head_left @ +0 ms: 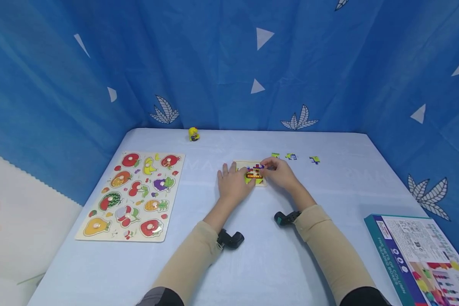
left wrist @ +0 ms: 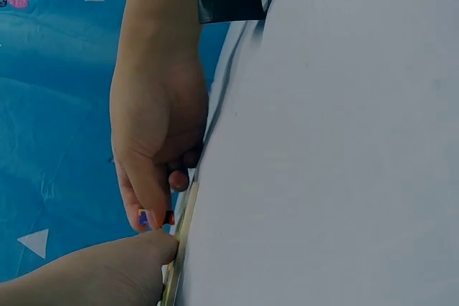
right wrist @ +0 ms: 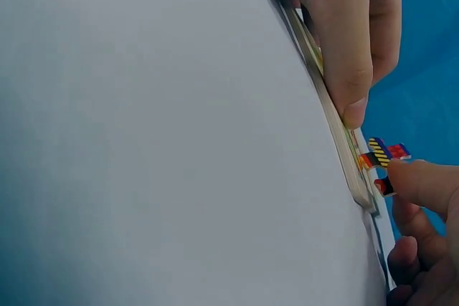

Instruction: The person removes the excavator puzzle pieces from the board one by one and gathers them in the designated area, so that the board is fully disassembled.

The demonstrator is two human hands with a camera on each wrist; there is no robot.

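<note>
A small wooden jigsaw board (head_left: 249,163) with a partly assembled colourful picture lies flat near the middle of the table. My left hand (head_left: 231,183) rests on its left side, fingers spread and thumb pressing on the picture's near part. Between thumb and forefinger my right hand (head_left: 281,173) pinches a jigsaw piece (right wrist: 380,152), red and blue with yellow-black stripes. It is tilted up over the board, close to the picture. Several loose jigsaw pieces (head_left: 314,160), mostly green and yellow, lie beyond and right of the board.
A large fruit puzzle board (head_left: 139,216) occupies the table's left side. At the far edge stands a small yellow figure (head_left: 193,134). A flat teal and purple toy box (head_left: 417,255) lies at the near right. Blue patterned cloth (head_left: 222,63) hangs behind the table.
</note>
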